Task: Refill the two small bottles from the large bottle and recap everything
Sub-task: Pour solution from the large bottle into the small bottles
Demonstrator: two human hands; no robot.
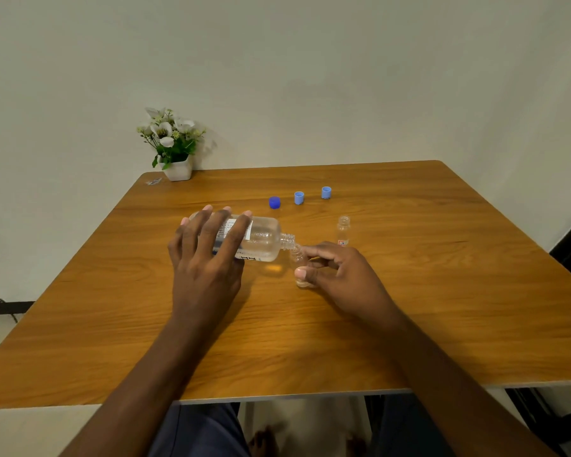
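Clear large bottle [264,240] gripped by left hand [208,258], mouth touching small bottle [298,257] pinched by right hand [340,275], near dark blue cap [274,202].

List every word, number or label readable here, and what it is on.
Nothing reads clearly enough to quote.
Large bottle: white label, small print too blurred to read; bold dark letters at its lower edge, illegible.
Standing small bottle: red-and-white label, too small to read.
Held small bottle, caps: no text seen.
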